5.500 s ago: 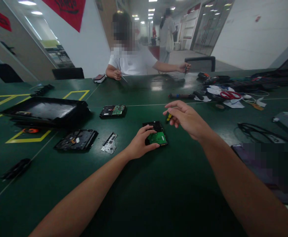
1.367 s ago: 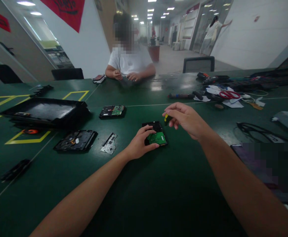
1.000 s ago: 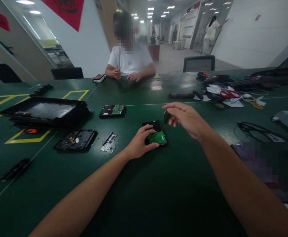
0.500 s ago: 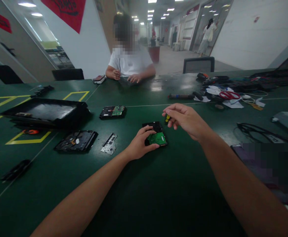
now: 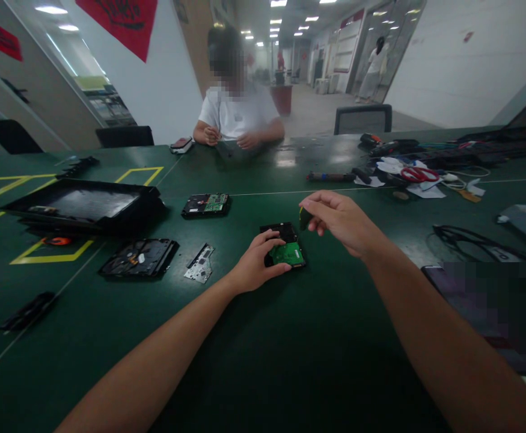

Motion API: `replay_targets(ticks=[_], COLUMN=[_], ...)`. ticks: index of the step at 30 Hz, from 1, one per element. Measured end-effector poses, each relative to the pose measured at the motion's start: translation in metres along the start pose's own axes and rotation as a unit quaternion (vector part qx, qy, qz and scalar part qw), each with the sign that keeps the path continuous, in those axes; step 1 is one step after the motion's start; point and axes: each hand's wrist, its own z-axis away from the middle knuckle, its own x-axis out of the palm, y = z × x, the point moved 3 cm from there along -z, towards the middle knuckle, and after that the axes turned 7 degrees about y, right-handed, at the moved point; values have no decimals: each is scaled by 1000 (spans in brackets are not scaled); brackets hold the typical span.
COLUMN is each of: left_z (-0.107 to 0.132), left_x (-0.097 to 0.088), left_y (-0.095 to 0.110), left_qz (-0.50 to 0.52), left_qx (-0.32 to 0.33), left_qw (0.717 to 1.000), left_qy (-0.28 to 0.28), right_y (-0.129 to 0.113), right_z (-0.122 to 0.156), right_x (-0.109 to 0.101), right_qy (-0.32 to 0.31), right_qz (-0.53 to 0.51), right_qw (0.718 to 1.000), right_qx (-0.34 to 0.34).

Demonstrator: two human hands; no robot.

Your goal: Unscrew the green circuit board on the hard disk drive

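Note:
A hard drive with a green circuit board lies on the table in front of me. My left hand steadies it, with fingers over its left part and the thumb along the near edge. Just right of the drive and raised above it, my right hand pinches a small black-and-yellow screwdriver by its handle; its shaft cannot be made out. Further left lie a second hard drive, a bare circuit board and an opened black drive casing.
A large black tray stands at the left on the green table. Red scissors, papers and cables lie at the back right. A black cable rests nearer. Across the table sits a person in a white shirt.
The screwdriver has turned in my right fingers, now showing mostly its dark side. My left hand and the drive stay in place. The person opposite moves one hand.

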Motion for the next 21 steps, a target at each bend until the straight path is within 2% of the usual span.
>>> replay_targets(ticks=[9, 14, 21], left_z=[0, 0, 0], left_x=[0, 0, 0], left_y=[-1, -1, 0], left_qz=[-1, -4, -2], left_qx=[3, 6, 5], left_qw=[1000, 1000, 1000], left_qy=[-2, -2, 0], right_y=[0, 0, -2], right_z=[-1, 0, -1], right_x=[2, 4, 1], right_qy=[-3, -13, 7], right_qz=[-29, -66, -16], right_qw=[999, 997, 1000], right_qx=[14, 43, 10])
